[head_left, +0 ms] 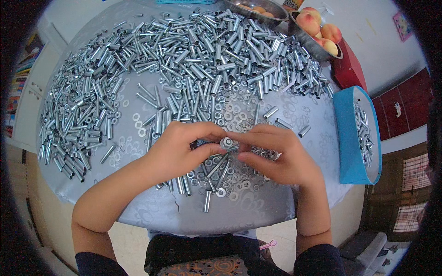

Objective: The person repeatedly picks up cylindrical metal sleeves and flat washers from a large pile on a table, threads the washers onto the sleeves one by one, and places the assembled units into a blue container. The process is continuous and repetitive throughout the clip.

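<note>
My left hand (177, 149) and my right hand (281, 154) meet over the middle of a round table covered in a grey patterned cloth (152, 209). Between the fingertips of both hands sits a small metal tube with a washer (226, 142) on its end. Under and around the hands lie loose washers and short metal tubes (216, 177). A large heap of shiny metal tubes (184, 55) spreads across the far half and the left side of the table.
A blue box (350, 138) with several finished metal pieces stands at the table's right edge. Two metal bowls of peaches (317, 27) sit at the far right. A red cabinet stands to the right, and shelves with books at the far left.
</note>
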The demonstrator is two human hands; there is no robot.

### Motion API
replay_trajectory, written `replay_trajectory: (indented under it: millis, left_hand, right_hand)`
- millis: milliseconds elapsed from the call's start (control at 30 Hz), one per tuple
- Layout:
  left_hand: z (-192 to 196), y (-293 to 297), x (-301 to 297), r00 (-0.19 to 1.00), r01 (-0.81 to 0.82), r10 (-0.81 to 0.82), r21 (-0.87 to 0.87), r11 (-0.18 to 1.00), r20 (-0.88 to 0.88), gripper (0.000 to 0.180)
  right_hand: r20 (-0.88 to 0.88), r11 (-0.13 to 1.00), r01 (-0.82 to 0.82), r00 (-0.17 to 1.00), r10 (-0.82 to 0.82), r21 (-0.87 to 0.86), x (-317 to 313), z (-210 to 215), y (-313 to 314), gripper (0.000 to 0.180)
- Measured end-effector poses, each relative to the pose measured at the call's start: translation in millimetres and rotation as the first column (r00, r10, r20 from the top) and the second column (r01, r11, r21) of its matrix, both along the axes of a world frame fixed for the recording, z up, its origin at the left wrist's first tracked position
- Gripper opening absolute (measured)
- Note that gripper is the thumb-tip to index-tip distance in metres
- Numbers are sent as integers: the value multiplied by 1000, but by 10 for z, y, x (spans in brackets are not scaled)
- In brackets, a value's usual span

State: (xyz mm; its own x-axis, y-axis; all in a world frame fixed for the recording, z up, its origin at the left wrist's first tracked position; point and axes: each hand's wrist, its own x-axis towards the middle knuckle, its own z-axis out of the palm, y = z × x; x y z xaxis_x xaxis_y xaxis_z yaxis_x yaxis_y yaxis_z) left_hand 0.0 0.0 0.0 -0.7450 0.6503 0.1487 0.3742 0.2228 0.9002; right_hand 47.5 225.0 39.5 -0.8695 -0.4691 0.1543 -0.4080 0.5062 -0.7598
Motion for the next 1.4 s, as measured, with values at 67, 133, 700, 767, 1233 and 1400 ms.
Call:
replay_trajectory:
  millis: [67,133,700,767,1233,1400]
  left_hand:
    - [-43,2,3,999,-14,13,35,999,36,24]
    - [-54,-9,-11,1000,-18,18,27,999,16,24]
    - [-53,28,-8,998,-59,59,27,998,-5,23]
    - [-4,16,-1,998,-59,59,-5,998,-9,23]
    - [-31,3,-5,996,-63,63,0,998,67,21]
    - [-32,29,-14,993,-66,65,11,998,95,21]
  right_hand:
    - [-12,998,-60,998,60,33,-14,22,66,37]
    - [68,998,24,998,-19,-59,0,34,65,38]
    - [352,973,101,936,-23,-206,30,67,32,47]
    - [405,983,39,914,37,-178,25,59,23,46]
    - [227,995,-52,971,70,-83,-38,-26,142,42]
    - [277,989,80,960,-43,-122,-5,65,126,42]
